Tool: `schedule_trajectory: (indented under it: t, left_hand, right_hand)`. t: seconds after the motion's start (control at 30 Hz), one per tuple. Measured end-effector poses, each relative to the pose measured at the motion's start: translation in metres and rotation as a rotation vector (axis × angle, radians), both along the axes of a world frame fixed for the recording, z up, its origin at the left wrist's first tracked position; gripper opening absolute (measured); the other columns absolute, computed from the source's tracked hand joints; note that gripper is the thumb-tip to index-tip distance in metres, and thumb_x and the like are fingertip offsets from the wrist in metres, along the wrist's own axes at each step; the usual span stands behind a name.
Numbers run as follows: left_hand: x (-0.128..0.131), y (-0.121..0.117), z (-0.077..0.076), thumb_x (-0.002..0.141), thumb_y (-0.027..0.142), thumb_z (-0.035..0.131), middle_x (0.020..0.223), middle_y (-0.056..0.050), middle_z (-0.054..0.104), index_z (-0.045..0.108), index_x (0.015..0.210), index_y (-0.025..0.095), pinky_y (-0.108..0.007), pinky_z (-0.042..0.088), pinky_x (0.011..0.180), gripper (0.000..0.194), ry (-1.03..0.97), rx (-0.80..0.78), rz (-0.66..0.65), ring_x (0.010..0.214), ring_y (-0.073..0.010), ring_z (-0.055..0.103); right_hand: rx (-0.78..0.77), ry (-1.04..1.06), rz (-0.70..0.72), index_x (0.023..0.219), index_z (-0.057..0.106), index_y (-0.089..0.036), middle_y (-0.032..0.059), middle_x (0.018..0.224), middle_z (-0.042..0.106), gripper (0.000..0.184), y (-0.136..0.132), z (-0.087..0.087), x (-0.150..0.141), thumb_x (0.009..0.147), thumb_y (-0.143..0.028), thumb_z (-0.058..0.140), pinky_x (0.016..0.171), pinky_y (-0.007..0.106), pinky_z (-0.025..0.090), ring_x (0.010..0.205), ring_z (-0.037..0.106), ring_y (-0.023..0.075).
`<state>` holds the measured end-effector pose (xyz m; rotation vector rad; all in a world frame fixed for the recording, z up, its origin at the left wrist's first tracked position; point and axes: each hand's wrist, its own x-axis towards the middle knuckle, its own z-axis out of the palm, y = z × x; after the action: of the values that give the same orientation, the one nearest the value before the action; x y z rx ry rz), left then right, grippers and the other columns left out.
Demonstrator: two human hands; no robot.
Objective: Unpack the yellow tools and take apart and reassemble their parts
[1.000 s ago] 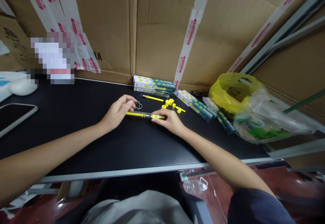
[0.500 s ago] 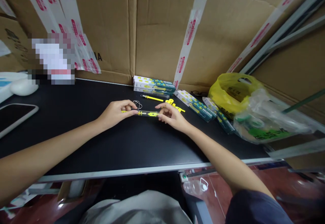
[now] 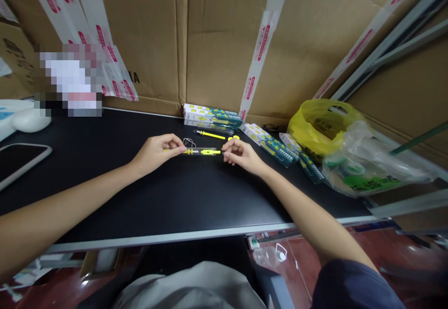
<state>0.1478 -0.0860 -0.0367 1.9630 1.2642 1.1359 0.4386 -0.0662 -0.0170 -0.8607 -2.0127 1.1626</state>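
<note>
My left hand [image 3: 157,154] pinches the left part of a clear-tubed spring scale [image 3: 199,151] with yellow parts inside, held level just above the black table. A yellow piece sticks out of the tube's right end. Just off that end, my right hand [image 3: 245,156] has its thumb and fingers closed together; a tiny shiny bit shows at the tips, too small to name. Behind the left fingertips lie metal wire hooks [image 3: 189,142]. Farther back is a yellow rod [image 3: 210,134] with a metal loop. Yellow caps [image 3: 233,137] are partly hidden by my right hand.
Printed cartons [image 3: 212,116] stand against the cardboard wall, and more cartons [image 3: 271,144] lie to the right. A yellow plastic bag [image 3: 304,127] and a clear bag [image 3: 371,169] fill the right end. A phone [image 3: 23,159] lies at the left.
My right hand has let go of the spring scale's right end and drawn off to the right. My left hand has moved from beside the wire hooks onto the tube. The yellow end piece now protrudes.
</note>
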Motion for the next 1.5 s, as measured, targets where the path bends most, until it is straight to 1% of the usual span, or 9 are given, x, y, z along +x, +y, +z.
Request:
schedule_trajectory:
  t: [0.23,0.47,0.57,0.77,1.0,1.13,1.27,1.37,1.5]
  left_hand:
    - [0.001,-0.002,0.002,0.078,0.048,0.065,0.073,-0.002,0.066,0.066,0.082,0.016,-0.023,0.042,0.061,0.032,0.007,0.014,-0.012,0.065,-0.0127,0.057]
    - [0.003,-0.005,0.004,0.078,0.046,0.065,0.072,-0.001,0.066,0.065,0.081,0.016,-0.022,0.042,0.060,0.031,0.000,0.008,-0.025,0.064,-0.0119,0.057]
    - [0.004,-0.005,0.006,0.079,0.047,0.064,0.071,-0.001,0.065,0.066,0.081,0.015,-0.022,0.042,0.060,0.032,0.010,0.005,-0.038,0.063,-0.0119,0.057]
    - [0.004,-0.006,0.006,0.079,0.049,0.064,0.070,-0.001,0.065,0.066,0.080,0.016,-0.023,0.042,0.061,0.033,0.047,0.003,-0.036,0.063,-0.0123,0.056]
    - [0.004,-0.006,0.005,0.079,0.049,0.064,0.071,-0.001,0.066,0.066,0.081,0.016,-0.023,0.043,0.062,0.033,0.056,-0.014,-0.056,0.064,-0.0127,0.057]
    - [0.003,-0.005,0.004,0.079,0.049,0.064,0.073,-0.002,0.066,0.066,0.081,0.016,-0.024,0.043,0.062,0.033,0.056,-0.004,-0.055,0.065,-0.0130,0.058]
    - [0.003,-0.004,0.003,0.079,0.050,0.063,0.072,-0.001,0.066,0.066,0.082,0.016,-0.023,0.043,0.061,0.034,0.068,-0.007,-0.055,0.065,-0.0128,0.057]
    - [0.005,-0.005,0.004,0.079,0.051,0.063,0.072,-0.002,0.065,0.067,0.082,0.016,-0.023,0.043,0.061,0.036,0.074,-0.021,-0.061,0.064,-0.0130,0.057]
    - [0.007,-0.006,0.005,0.078,0.051,0.063,0.072,-0.002,0.065,0.066,0.082,0.016,-0.024,0.042,0.060,0.035,0.056,-0.041,-0.065,0.064,-0.0131,0.056]
  right_hand:
    - [0.164,0.000,-0.169,0.084,0.052,-0.017,0.0009,0.074,0.062,0.028,0.014,0.011,0.017,0.076,-0.038,0.070,0.053,0.022,0.045,0.061,0.057,0.0104]
    - [0.362,-0.219,-0.304,0.083,0.058,-0.017,0.0007,0.070,0.060,0.013,0.020,0.015,0.028,0.078,-0.027,0.064,0.054,0.025,0.042,0.059,0.053,0.0114]
    - [0.481,-0.386,-0.330,0.082,0.063,-0.016,0.0009,0.069,0.060,0.005,0.023,0.010,0.030,0.078,-0.019,0.060,0.056,0.025,0.041,0.059,0.052,0.0121]
    - [0.617,-0.552,-0.274,0.083,0.065,-0.016,0.0037,0.079,0.063,0.008,0.026,0.000,0.028,0.079,-0.013,0.059,0.066,0.027,0.042,0.068,0.053,0.0140]
    - [0.654,-0.731,-0.268,0.089,0.063,-0.017,0.0065,0.085,0.065,0.010,0.023,-0.005,0.019,0.081,-0.012,0.059,0.070,0.028,0.041,0.081,0.056,0.0186]
    - [0.698,-0.767,-0.278,0.089,0.064,-0.018,0.0054,0.079,0.063,0.009,0.021,-0.002,0.017,0.081,-0.014,0.061,0.066,0.028,0.039,0.077,0.054,0.0185]
    - [0.664,-0.609,-0.288,0.090,0.065,-0.018,0.0045,0.077,0.062,0.012,0.009,0.008,0.012,0.088,-0.026,0.056,0.066,0.028,0.040,0.071,0.053,0.0164]
    - [0.533,-0.417,-0.165,0.101,0.063,-0.018,0.0046,0.083,0.063,0.026,-0.006,0.011,0.002,0.093,-0.037,0.048,0.066,0.027,0.042,0.070,0.054,0.0146]
    - [0.442,-0.362,-0.017,0.107,0.061,-0.018,0.0040,0.087,0.063,0.032,-0.019,0.007,-0.015,0.086,-0.041,0.060,0.068,0.027,0.044,0.073,0.055,0.0151]
